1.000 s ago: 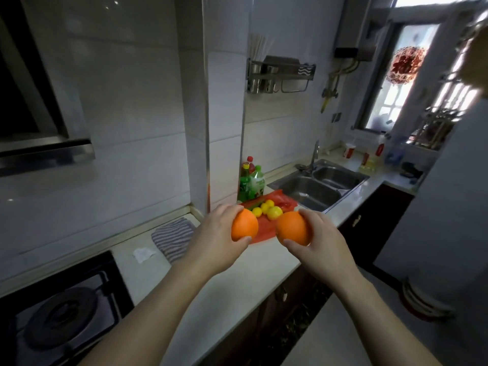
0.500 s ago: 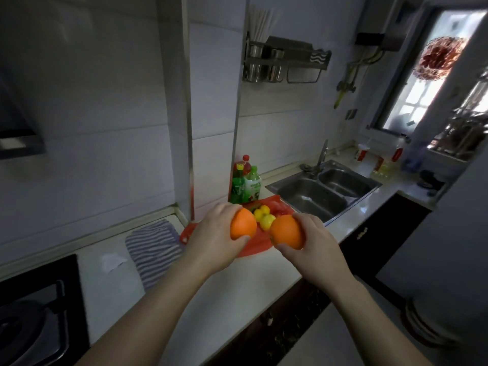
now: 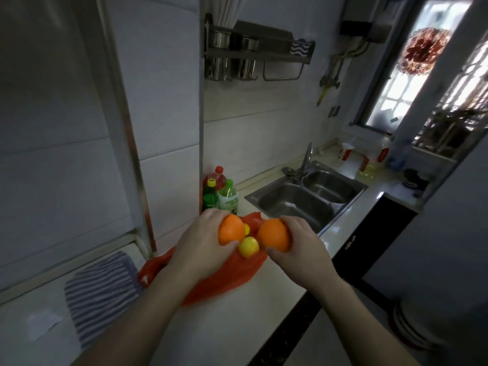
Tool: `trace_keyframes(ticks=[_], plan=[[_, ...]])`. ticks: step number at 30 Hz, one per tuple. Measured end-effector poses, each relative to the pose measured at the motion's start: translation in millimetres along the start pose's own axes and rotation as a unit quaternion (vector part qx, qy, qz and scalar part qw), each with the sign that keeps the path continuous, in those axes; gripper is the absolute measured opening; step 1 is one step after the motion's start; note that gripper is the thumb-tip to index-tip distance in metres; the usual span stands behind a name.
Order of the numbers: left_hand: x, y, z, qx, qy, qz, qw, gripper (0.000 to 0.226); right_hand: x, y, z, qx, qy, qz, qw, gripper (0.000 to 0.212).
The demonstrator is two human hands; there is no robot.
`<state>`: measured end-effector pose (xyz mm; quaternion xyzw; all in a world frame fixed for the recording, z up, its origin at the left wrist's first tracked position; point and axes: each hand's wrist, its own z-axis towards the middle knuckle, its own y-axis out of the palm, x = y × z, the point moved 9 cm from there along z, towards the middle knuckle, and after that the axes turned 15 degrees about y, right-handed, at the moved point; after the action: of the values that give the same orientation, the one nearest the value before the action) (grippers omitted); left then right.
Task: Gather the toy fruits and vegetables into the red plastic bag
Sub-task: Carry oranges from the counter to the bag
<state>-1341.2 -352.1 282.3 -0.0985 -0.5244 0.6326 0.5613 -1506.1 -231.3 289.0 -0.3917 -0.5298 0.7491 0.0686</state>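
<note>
Kitchen: we stand at a pale, glossy surface (image 3: 237, 326) that runs along a tiled wall to a steel double sink (image 3: 311, 199).
Red plastic bag: the red plastic bag (image 3: 232, 276) lies slack and crumpled on the surface, between a striped cloth (image 3: 100, 291) and the sink. It is thin, wrinkled film with no shape of its own, and we cannot tell where its mouth lies.
Left hand: our left hand (image 3: 200, 244) curls round the left orange (image 3: 231, 232), fingers over the top and thumb underneath, just above the bag.
Right hand: our right hand (image 3: 301, 249) wraps the right orange (image 3: 273, 235) the same way, beside the other but not touching it.
Why held so: each orange fills a palm, so we judge that we carry one per hand to bring both to the bag in a single trip.
Oranges: both are round and smooth-skinned, an even bright orange with a dull sheen that looks like moulded plastic.
Yellow fruits: a small yellow fruit (image 3: 248, 247) rests on the bag below the gap between the oranges, and a second peeps out behind. We cannot say whether they sit on the film or inside it.
Bystanders: plastic bottles (image 3: 224, 196) stand against the wall behind the bag. The cloth lies flat, soft and woven.
Handling: slack film will not stay open, so one hand will likely have to let go of its fruit and lift the edge.
</note>
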Motion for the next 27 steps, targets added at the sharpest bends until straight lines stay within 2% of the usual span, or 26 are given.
trace_keyframes(ticks=[9, 17, 22, 27], plan=[[-22, 29, 48, 0.004, -0.059, 0.056, 0.997, 0.068, 25, 23, 86, -0.053, -0.026, 0.038, 0.998, 0.077], [-44, 55, 77, 0.033, -0.167, 0.085, 0.982, 0.068, 23, 58, 158, -0.13, -0.119, 0.056, 0.983, 0.072], [-60, 75, 71, 0.041, -0.237, 0.111, 0.964, 0.065, 23, 92, 184, -0.187, -0.171, 0.059, 0.966, 0.064], [-79, 93, 47, 0.058, -0.29, 0.119, 0.948, 0.064, 27, 141, 186, -0.245, -0.199, 0.026, 0.949, 0.072]])
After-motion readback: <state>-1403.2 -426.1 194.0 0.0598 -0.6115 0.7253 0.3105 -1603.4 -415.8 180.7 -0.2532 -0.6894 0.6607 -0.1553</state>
